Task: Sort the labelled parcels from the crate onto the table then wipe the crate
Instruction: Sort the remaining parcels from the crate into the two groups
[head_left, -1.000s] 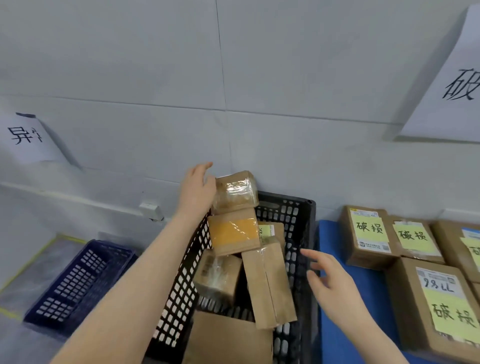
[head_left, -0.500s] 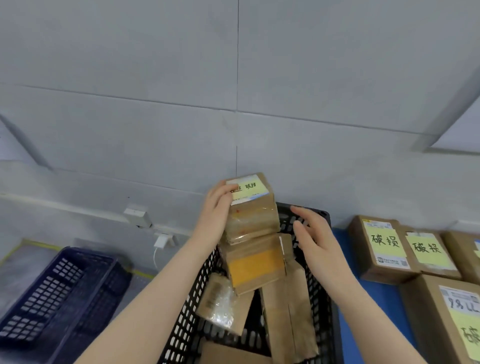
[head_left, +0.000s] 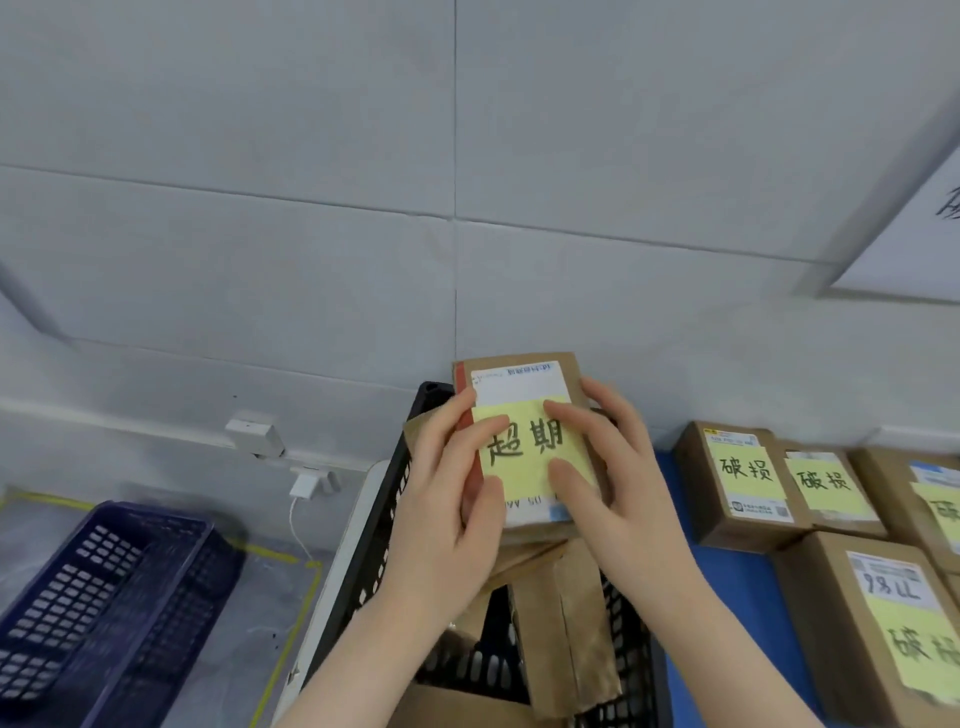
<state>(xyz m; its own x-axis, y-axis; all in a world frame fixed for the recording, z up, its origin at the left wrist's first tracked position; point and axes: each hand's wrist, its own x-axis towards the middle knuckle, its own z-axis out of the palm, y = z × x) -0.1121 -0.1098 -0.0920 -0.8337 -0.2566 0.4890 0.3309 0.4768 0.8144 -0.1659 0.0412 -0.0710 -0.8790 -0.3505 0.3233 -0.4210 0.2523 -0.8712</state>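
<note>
Left hand (head_left: 447, 499) and right hand (head_left: 618, 499) grip the parcel (head_left: 519, 384), fingers (head_left: 576, 418) curled round its edges. Keep the yellow label (head_left: 524, 447) uncovered; match it to its counter (head_left: 727, 623) group.

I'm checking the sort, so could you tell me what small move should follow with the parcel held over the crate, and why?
Probably lift the held parcel clear of the black crate and keep it apart from the table boxes: the left hand and right hand both grip it, its label reads 超期, theirs 破损.
</note>
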